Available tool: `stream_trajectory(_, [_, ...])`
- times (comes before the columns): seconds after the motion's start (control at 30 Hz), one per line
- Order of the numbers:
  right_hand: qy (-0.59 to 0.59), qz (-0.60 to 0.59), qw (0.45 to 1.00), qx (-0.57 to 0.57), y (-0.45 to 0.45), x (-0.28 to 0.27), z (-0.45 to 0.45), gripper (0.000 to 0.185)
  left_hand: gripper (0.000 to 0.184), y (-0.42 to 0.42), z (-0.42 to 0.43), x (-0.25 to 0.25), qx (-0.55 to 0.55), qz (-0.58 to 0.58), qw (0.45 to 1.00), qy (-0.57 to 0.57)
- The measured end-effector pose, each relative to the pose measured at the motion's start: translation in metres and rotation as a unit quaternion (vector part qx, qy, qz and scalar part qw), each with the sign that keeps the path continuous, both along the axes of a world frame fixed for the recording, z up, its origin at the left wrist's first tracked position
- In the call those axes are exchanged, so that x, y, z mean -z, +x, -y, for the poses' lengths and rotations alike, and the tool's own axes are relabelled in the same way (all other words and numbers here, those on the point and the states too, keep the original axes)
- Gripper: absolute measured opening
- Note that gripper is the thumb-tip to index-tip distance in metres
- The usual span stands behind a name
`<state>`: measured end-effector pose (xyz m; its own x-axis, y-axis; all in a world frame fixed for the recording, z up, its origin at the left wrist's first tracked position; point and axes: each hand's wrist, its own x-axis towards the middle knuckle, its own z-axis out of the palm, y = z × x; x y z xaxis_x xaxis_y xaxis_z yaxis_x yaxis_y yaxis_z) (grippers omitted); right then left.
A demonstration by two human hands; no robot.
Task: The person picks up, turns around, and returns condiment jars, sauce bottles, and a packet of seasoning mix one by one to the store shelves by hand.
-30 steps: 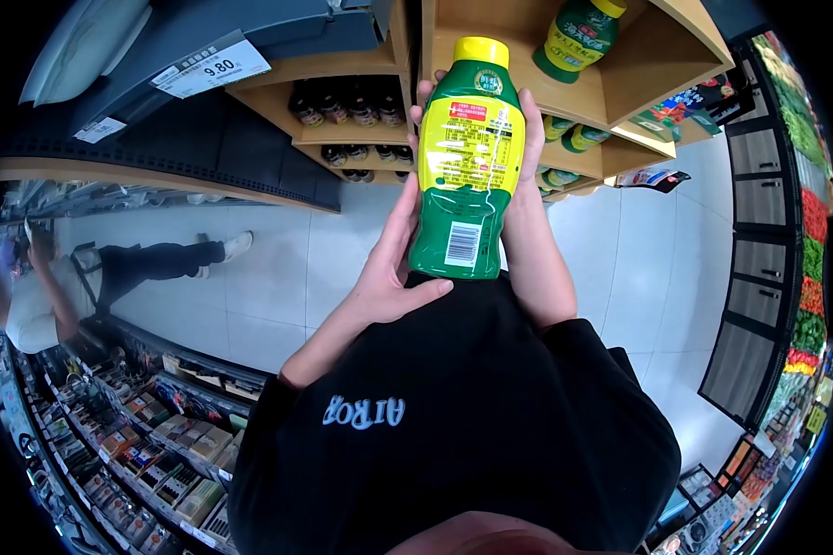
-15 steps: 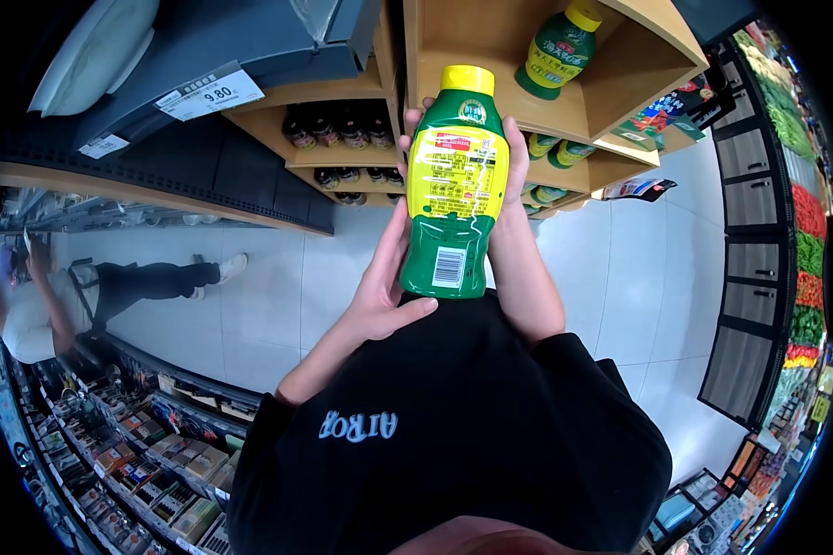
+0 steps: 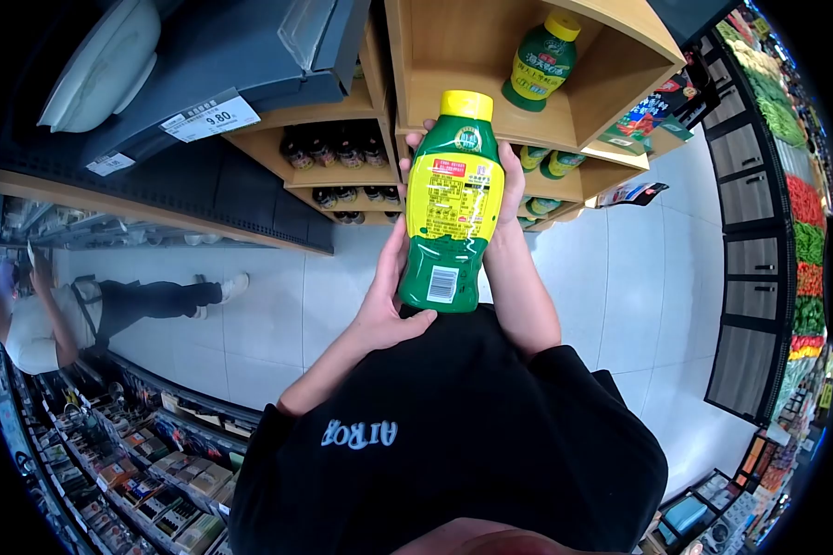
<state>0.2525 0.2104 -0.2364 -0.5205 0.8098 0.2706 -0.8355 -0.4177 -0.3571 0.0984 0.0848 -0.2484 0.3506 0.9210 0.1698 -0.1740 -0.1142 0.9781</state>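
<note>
A green and yellow oyster sauce bottle (image 3: 453,203) with a yellow cap is held up in front of my chest, tilted, its printed back label and barcode facing me. My right hand (image 3: 509,190) wraps round its upper part from behind, with fingertips showing at the far side. Low down, my left hand (image 3: 384,310) supports the bottle's left side and base, thumb near the bottom edge. Beyond the cap, a similar oyster sauce bottle (image 3: 540,65) stands in a wooden shelf compartment (image 3: 444,60).
Dark-capped bottles (image 3: 333,148) line lower shelves at left. A dark display shelf (image 3: 250,46) carries a white dish (image 3: 102,69) and a price tag (image 3: 211,117). A person (image 3: 55,319) stands in the aisle at left. Vegetables (image 3: 805,203) fill a display at right.
The held bottle sits slightly lower in view, and the shelves have shifted a little left. Both hands keep their grip.
</note>
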Motion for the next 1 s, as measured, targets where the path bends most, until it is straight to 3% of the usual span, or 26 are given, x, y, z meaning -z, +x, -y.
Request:
stream_trajectory(0.1, [0.002, 0.059, 0.998, 0.036, 0.002, -0.008, 0.008, 0.078, 0.104, 0.003, -0.002, 0.002, 0.002, 0.015, 0.997, -0.073])
stream_trajectory(0.17, [-0.003, 0.133, 0.990, 0.055, 0.003, -0.012, 0.018, 0.073, 0.101, -0.001, -0.006, 0.014, -0.004, -0.130, 0.987, -0.092])
stream_trajectory(0.27, [0.026, 0.317, 0.924, 0.214, -0.013, -0.019, 0.043, 0.066, 0.099, 0.007, -0.011, 0.009, -0.077, -0.286, 0.953, -0.060])
stream_trajectory(0.3, [0.079, 0.391, 0.874, 0.279, -0.021, -0.015, 0.050, 0.070, 0.096, 0.007, -0.013, 0.014, -0.087, -0.272, 0.956, -0.067])
stream_trajectory(0.37, [0.144, 0.428, 0.834, 0.317, -0.030, -0.011, 0.058, 0.075, 0.090, 0.006, -0.019, 0.030, -0.107, -0.244, 0.960, -0.080])
stream_trajectory(0.43, [0.159, 0.465, 0.824, 0.282, -0.029, 0.004, 0.061, 0.092, 0.082, -0.002, -0.021, 0.036, -0.087, -0.237, 0.966, -0.047])
stream_trajectory(0.5, [0.275, 0.523, 0.759, 0.275, -0.017, 0.002, 0.064, 0.105, 0.080, -0.011, -0.024, 0.053, -0.056, -0.223, 0.973, -0.006])
stream_trajectory(0.53, [0.269, 0.515, 0.783, 0.221, -0.011, -0.001, 0.067, 0.116, 0.080, -0.014, -0.022, 0.047, -0.037, -0.201, 0.979, 0.000])
stream_trajectory(0.67, [0.291, 0.500, 0.784, 0.226, 0.006, 0.008, 0.071, 0.124, 0.081, -0.015, -0.024, 0.036, 0.023, -0.213, 0.977, -0.017])
stream_trajectory(0.73, [0.280, 0.498, 0.790, 0.220, 0.016, 0.018, 0.071, 0.120, 0.078, -0.020, -0.028, 0.039, 0.096, -0.096, 0.990, -0.040])
stream_trajectory(0.83, [0.131, 0.392, 0.905, 0.095, 0.027, 0.019, 0.058, 0.106, 0.076, -0.024, -0.035, 0.047, 0.239, 0.052, 0.962, -0.120])
stream_trajectory(0.9, [0.145, 0.365, 0.917, 0.075, 0.028, 0.016, 0.055, 0.076, 0.077, -0.013, -0.036, 0.042, 0.313, 0.156, 0.922, -0.168])
stream_trajectory(1.0, [0.102, 0.367, 0.920, 0.097, 0.020, 0.002, 0.053, 0.065, 0.080, 0.001, -0.031, 0.047, 0.314, 0.258, 0.889, -0.212])
